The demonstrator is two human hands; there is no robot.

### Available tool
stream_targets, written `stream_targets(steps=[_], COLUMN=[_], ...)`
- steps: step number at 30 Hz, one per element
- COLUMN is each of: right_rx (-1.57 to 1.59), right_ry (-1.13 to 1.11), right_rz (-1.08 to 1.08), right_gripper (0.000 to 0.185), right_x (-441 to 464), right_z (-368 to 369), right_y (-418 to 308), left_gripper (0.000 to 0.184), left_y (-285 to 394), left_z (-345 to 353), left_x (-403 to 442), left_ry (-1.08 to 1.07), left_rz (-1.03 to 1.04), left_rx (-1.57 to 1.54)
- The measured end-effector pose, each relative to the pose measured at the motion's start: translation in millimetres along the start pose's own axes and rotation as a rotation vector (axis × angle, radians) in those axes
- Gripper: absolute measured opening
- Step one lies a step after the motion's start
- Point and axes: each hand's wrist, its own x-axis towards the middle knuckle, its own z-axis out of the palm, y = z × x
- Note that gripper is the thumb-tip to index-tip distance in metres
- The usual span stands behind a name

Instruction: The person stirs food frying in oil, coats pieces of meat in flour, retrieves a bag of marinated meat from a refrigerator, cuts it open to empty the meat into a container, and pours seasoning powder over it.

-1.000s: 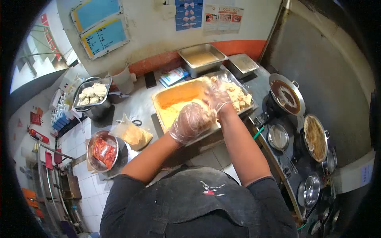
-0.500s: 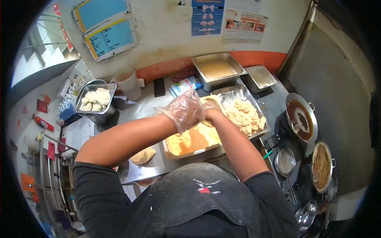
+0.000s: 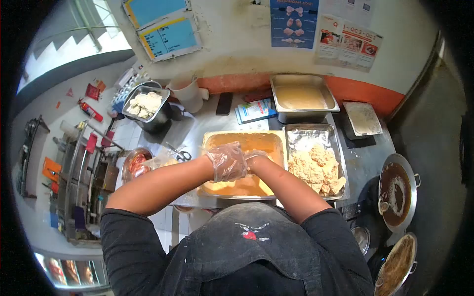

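Note:
My left hand, in a clear plastic glove, is over the middle of a wide metal tray of tan breading flour. Close beside it, partly overlapped, is my gloved right hand. The fingers of both hands are turned down and mostly hidden, so what they hold, if anything, does not show. To the right, touching the tray's side, a second metal pan contains a heap of breaded pieces.
Behind stands a deep steel pan of pale liquid. Scissors, a steel bowl, a phone and a jug lie leftward. Dark tub bears a pale-filled container. Oil-filled woks stand right.
The view has swung, bringing the bowl and scissors into sight at left. My hands have come from the tray's far side to nearer its middle.

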Motion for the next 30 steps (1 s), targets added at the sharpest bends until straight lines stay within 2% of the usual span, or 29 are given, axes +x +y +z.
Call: stream_targets(steps=[1, 4, 7, 10, 13, 16, 19, 20, 22, 24, 25, 26, 27, 28, 29, 30], right_rx=[-0.005, -0.017, -0.028, -0.025, -0.030, -0.036, -0.034, -0.029, -0.022, 0.023, 0.043, 0.071, 0.022, -0.023, 0.048, 0.128], right_ry=[-0.016, -0.032, -0.046, -0.062, -0.066, -0.068, -0.069, -0.065, -0.055, 0.035, 0.083, 0.123, 0.220, 0.313, 0.505, 0.694], right_rz=[-0.036, -0.125, -0.184, -0.223, -0.252, -0.274, -0.297, -0.309, -0.345, -0.496, -0.597, -0.391, -0.412, -0.439, -0.556, -0.664], right_gripper=[0.074, 0.072, 0.069, 0.067, 0.065, 0.062, 0.060, 0.059, 0.058, 0.057, 0.056, 0.042, 0.038, 0.034, 0.032, 0.030], right_x=[-0.4, 2.0, 6.8, 9.0, 9.2, 13.0, 22.2, 26.1, 39.6, 53.6, 55.2, 32.4, 6.6, -14.3, -28.3, -35.3], right_z=[4.5, 12.2, 16.0, 21.0, 23.6, 25.9, 27.8, 26.9, 30.0, 33.8, 32.2, 17.7, 5.5, -1.8, -4.4, -0.8], right_y=[1.8, 6.0, 3.5, 5.0, 8.4, 7.5, 3.1, 1.5, 4.8, 18.5, 27.4, 17.3, 13.1, 12.3, 7.3, 6.3], left_gripper=[0.012, 0.011, 0.012, 0.012, 0.017, 0.024, 0.010, 0.008, 0.018, 0.029, 0.030, 0.030, 0.031, 0.035, 0.041, 0.048], left_y=[4.4, 6.7, 6.3, 0.5, 8.2, 17.7, 19.8, 19.6, 13.0, 5.1, 3.6, 4.6, 2.8, -1.1, -3.6, -10.3], left_z=[-14.8, -21.4, -14.1, -19.4, -32.6, 0.8, 10.1, 10.3, 18.6, 29.0, 6.9, -37.4, -57.4, -43.2, -27.5, -22.7], left_x=[1.8, 4.3, 6.7, 11.4, 10.3, 16.9, 13.9, 7.8, -5.6, -25.7, -43.2, -70.0, -95.8, -126.6, -162.9, -193.9], left_ry=[-0.185, -0.189, -0.085, -0.083, 0.068, 0.049, 0.233, 0.311, 0.350, 0.389, 0.393, 0.392, 0.383, 0.536, 0.681, 0.657], left_rz=[-0.017, -0.110, -0.051, 0.029, 0.079, 0.031, 0.075, 0.114, 0.019, -0.089, -0.177, -0.277, -0.384, -0.532, -0.679, -0.846], left_rx=[0.028, 0.053, 0.105, 0.103, -0.004, -0.008, -0.094, -0.040, -0.164, -0.295, -0.250, -0.207, -0.168, -0.105, -0.034, -0.130])
